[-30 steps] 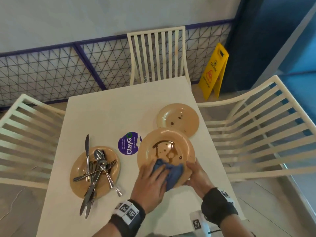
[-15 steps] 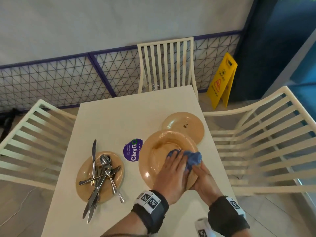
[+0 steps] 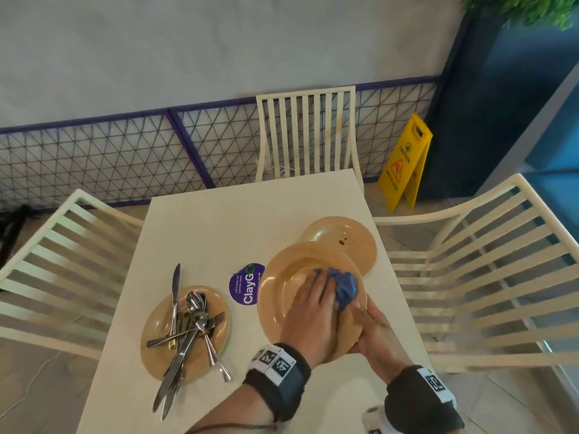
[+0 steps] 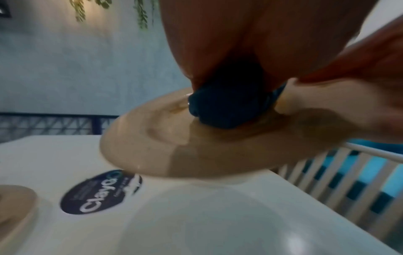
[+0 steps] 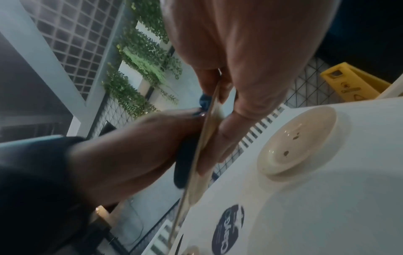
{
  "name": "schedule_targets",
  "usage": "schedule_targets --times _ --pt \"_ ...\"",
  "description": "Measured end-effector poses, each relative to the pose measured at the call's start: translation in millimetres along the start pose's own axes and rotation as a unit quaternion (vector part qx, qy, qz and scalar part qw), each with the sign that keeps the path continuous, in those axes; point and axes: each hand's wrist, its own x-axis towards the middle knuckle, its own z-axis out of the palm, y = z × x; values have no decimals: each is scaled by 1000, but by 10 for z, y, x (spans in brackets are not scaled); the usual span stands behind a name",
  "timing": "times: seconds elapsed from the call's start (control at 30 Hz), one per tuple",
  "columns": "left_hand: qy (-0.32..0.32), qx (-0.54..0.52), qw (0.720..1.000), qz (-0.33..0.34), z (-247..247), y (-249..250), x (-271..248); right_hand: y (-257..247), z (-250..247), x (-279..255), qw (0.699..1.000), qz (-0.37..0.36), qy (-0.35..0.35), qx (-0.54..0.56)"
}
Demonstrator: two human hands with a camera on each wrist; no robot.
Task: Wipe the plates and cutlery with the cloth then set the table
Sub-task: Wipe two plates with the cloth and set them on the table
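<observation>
A large tan plate (image 3: pixel 282 296) (image 4: pixel 174 138) is held tilted above the white table (image 3: pixel 219 220). My right hand (image 3: pixel 372 333) (image 5: pixel 250 69) grips its near right rim, thumb on top and fingers beneath. Over the plate's right half, my left hand (image 3: pixel 313 314) (image 4: pixel 218 43) holds a bunched blue cloth (image 3: pixel 344 288) (image 4: pixel 229 107) and presses it on the plate's face. In the right wrist view the plate (image 5: pixel 209 129) shows edge-on. A second tan plate (image 3: pixel 341 242) (image 5: pixel 298 141) with dark spots lies behind. At the left, a third plate (image 3: pixel 156 364) carries the cutlery (image 3: pixel 188 327).
A round purple sticker (image 3: pixel 247 285) sits on the table between the plates. Cream slatted chairs stand at the far end (image 3: pixel 308 133), the left (image 3: pixel 56 270) and the right (image 3: pixel 479 277). A yellow wet-floor sign (image 3: pixel 404 164) stands on the floor beyond the right corner.
My left hand swept the cloth from the plate's near edge up and to the right. The brown smears in the plate's middle are gone. The right hand kept its grip on the rim.
</observation>
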Motion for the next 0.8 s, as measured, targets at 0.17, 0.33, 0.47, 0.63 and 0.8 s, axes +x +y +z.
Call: schedule_targets --times 0.17,0.33,0.47,0.63,0.8 --pt "-16 73 993 88 29 -100 -466 -174 -199 5 999 -21 37 19" --pt "-43 115 990 -73 0 -796 -407 -47 -99 -79 999 -11 9 -42" --pt "-35 46 996 -61 -54 -468 -38 -46 84 -48 997 -19 -11 -76" --pt "17 59 996 62 14 86 -293 -347 -19 19 997 -68 22 -14" --pt "-8 101 995 -14 -19 -559 -569 -391 -125 -90 994 -76 15 -72"
